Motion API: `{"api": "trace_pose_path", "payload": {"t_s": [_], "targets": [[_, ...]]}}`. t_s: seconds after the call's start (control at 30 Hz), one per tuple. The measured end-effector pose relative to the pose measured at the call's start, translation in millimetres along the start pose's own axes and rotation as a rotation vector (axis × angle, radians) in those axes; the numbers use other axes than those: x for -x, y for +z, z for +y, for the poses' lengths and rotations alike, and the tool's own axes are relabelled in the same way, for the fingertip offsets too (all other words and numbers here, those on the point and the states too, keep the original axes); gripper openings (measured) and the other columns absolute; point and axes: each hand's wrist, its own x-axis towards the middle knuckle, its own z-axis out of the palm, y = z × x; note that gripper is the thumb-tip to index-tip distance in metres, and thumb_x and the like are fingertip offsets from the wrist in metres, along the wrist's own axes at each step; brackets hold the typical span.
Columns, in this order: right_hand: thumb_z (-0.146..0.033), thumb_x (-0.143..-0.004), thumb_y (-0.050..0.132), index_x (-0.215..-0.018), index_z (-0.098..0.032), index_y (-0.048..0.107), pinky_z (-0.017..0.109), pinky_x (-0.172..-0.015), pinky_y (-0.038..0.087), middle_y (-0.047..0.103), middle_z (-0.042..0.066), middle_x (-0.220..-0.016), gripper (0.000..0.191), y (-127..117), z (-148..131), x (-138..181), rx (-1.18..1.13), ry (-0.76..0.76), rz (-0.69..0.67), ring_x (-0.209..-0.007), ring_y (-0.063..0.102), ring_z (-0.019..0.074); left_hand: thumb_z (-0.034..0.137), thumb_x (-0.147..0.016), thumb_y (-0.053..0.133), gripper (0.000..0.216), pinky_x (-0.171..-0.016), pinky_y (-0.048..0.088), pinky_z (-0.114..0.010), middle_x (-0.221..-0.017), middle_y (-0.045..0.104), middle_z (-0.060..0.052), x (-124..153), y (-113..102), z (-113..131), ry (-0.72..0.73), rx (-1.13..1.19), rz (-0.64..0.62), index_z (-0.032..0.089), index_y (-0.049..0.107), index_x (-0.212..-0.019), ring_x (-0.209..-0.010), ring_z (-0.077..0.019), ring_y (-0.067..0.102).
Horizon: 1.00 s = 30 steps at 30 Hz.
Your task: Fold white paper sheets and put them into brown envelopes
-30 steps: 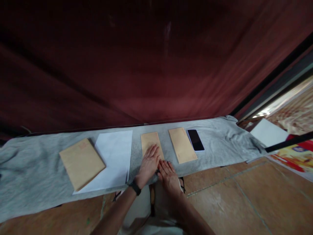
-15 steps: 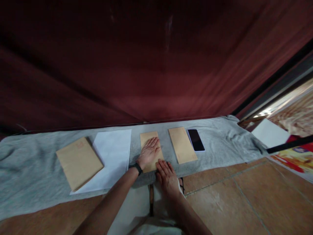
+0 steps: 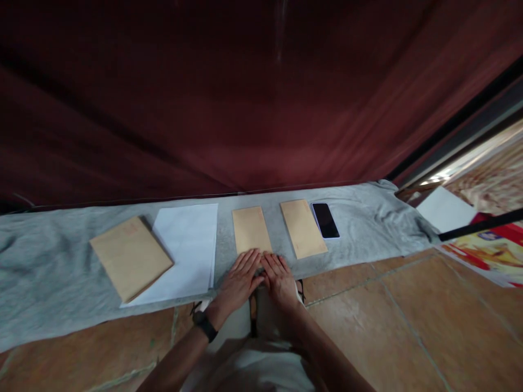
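My left hand (image 3: 240,276) and my right hand (image 3: 279,275) lie flat side by side, fingers stretched out, on the near edge of a grey cloth (image 3: 49,256). Their fingertips touch the near end of a narrow brown envelope (image 3: 250,230). A black band sits on my left wrist (image 3: 205,326). Neither hand holds anything. A second narrow brown envelope (image 3: 303,227) lies just right of the first.
A white sheet of paper (image 3: 183,250) lies left of the hands with a larger brown envelope (image 3: 129,257) overlapping it. A black phone (image 3: 325,220) rests at the right. A dark red curtain (image 3: 229,98) hangs behind. Tiled floor (image 3: 408,326) and printed papers (image 3: 486,247) are at the right.
My left hand has slid back off the middle of the narrow envelope to its near end, beside my right hand. The view has tipped slightly down.
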Motion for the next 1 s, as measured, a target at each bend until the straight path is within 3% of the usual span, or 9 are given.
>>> {"api": "trace_pose_path", "payload": {"t_s": [0.3, 0.43, 0.57, 0.7, 0.87, 1.0], "targets": [[-0.022, -0.102, 0.045, -0.151, -0.020, 0.045, 0.046, -0.121, 0.031, 0.049, 0.009, -0.154, 0.049, -8, -3, 7, -0.018, 0.025, -0.011, -0.143, 0.043, 0.0219, 0.043, -0.099, 0.049, 0.058, -0.120, 0.035, -0.050, -0.157, 0.044, -0.014, 35, 4, 22, -0.093, -0.071, 0.035, 0.016, 0.046, -0.150, -0.148, -0.0302, 0.038], [-0.020, -0.102, 0.043, -0.150, -0.017, 0.046, 0.047, -0.117, 0.036, 0.051, 0.012, -0.151, 0.048, -6, -6, 13, 0.002, 0.153, 0.046, -0.141, 0.044, 0.0254, 0.031, -0.100, 0.044, 0.046, -0.116, 0.040, -0.048, -0.148, 0.055, -0.016, 27, -3, 25, -0.130, -0.094, 0.028, 0.014, 0.056, -0.141, -0.141, -0.0295, 0.047], [-0.017, -0.096, 0.048, -0.143, -0.020, 0.054, 0.047, -0.104, 0.045, 0.064, 0.013, -0.130, 0.047, -4, -8, 3, -0.032, 0.341, 0.108, -0.119, 0.058, 0.0283, 0.009, -0.094, 0.042, 0.042, -0.108, 0.046, -0.046, -0.135, 0.064, -0.015, 7, -15, 31, -0.164, -0.174, -0.049, 0.015, 0.063, -0.130, -0.129, -0.0280, 0.057], [-0.019, -0.094, 0.049, -0.134, -0.018, 0.062, 0.042, -0.096, 0.052, 0.068, 0.013, -0.111, 0.043, -4, -1, -13, -0.271, 0.391, 0.177, -0.103, 0.064, 0.0262, 0.004, -0.091, 0.042, 0.047, -0.099, 0.052, -0.044, -0.128, 0.066, -0.016, -10, -19, 36, -0.241, -0.244, -0.038, 0.013, 0.061, -0.133, -0.121, -0.0292, 0.060], [-0.023, -0.090, 0.047, -0.120, -0.016, 0.071, 0.035, -0.083, 0.058, 0.070, 0.010, -0.100, 0.038, -7, 3, -25, -0.693, 0.532, 0.280, -0.089, 0.068, 0.0221, 0.010, -0.093, 0.044, 0.050, -0.090, 0.056, -0.040, -0.122, 0.067, -0.018, -16, -16, 38, -0.312, -0.231, 0.029, 0.011, 0.053, -0.143, -0.111, -0.0287, 0.063], [-0.035, -0.091, 0.052, -0.121, -0.018, 0.069, 0.037, -0.086, 0.058, 0.072, 0.010, -0.105, 0.039, -19, -13, -37, -0.944, 0.581, 0.330, -0.093, 0.068, 0.0222, 0.009, -0.092, 0.044, 0.056, -0.077, 0.058, -0.032, -0.122, 0.066, -0.018, -22, -27, 37, -0.361, -0.197, 0.044, 0.010, 0.047, -0.148, -0.102, -0.0254, 0.067]]}}
